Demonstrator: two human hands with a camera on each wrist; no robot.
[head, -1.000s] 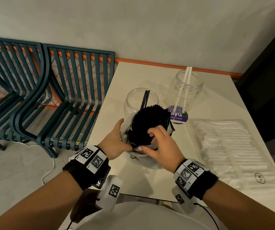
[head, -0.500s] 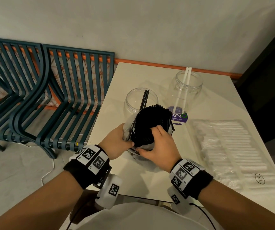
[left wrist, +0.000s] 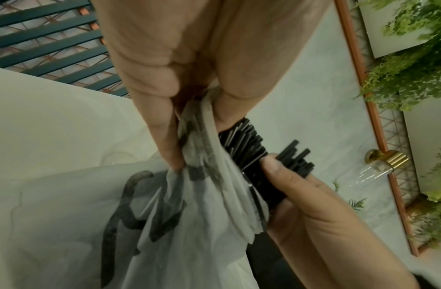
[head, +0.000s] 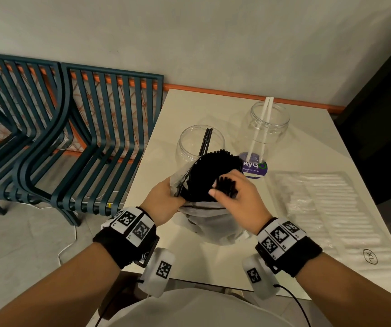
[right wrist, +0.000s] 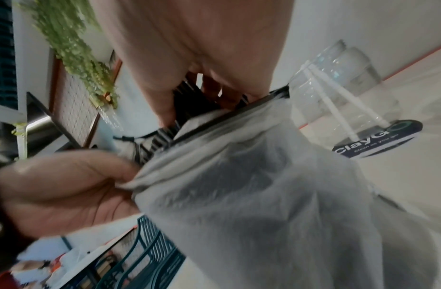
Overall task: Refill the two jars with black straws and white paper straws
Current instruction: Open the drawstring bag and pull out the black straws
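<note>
Only the left wrist view showed the left hand (left wrist: 165,82) pinching the crumpled, translucent bag (left wrist: 194,205) at its mouth; the head view showed the right hand (head: 234,199), fingers curled round a small bundle of black straws (head: 225,185) above the bag. Two clear round jars (head: 200,143) stood just behind on the smooth white counter (head: 213,107), a flat pack of white paper straws (head: 326,204) to the right.
</note>
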